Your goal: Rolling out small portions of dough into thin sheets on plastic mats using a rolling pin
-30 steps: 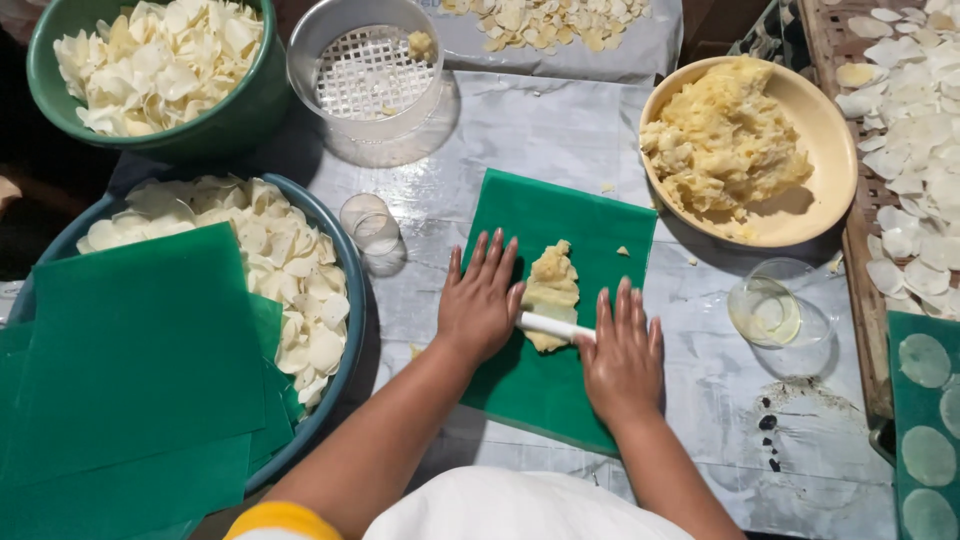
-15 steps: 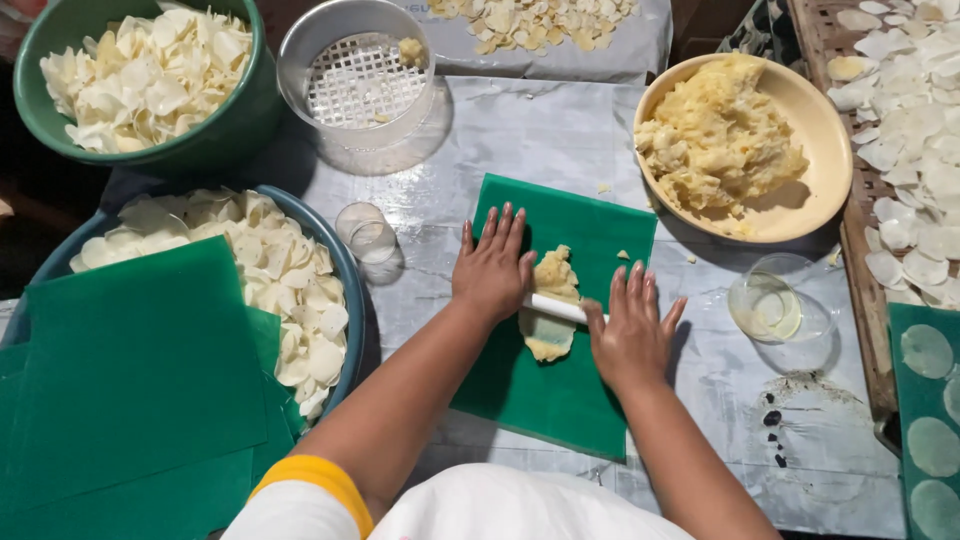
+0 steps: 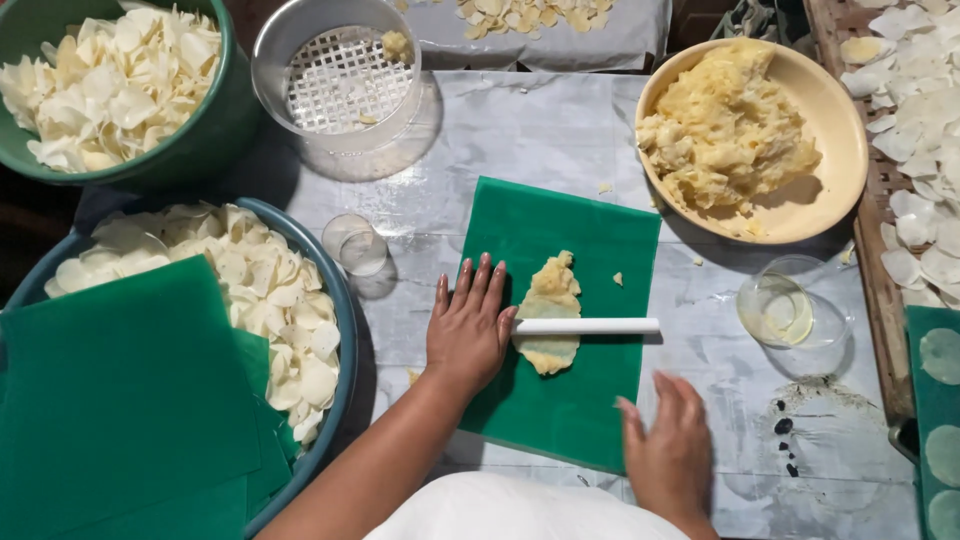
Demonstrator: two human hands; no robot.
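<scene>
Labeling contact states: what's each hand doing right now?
Left hand: open, flat on the green board, touching the white roller's end.
Right hand: open, holding nothing.

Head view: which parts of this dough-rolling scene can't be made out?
- Right hand: motion-blurred, fingers indistinct.
- Dough: middle hidden under the white rolling pin.
- Blue basin: half covered by green sheets.
- Green bowl: cut off by the top-left edge.

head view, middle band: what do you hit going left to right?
Stacked green sheets → blue basin of white chips → left hand → flattened dough under white roller → right hand → small glass bowl → wooden tray.
</scene>
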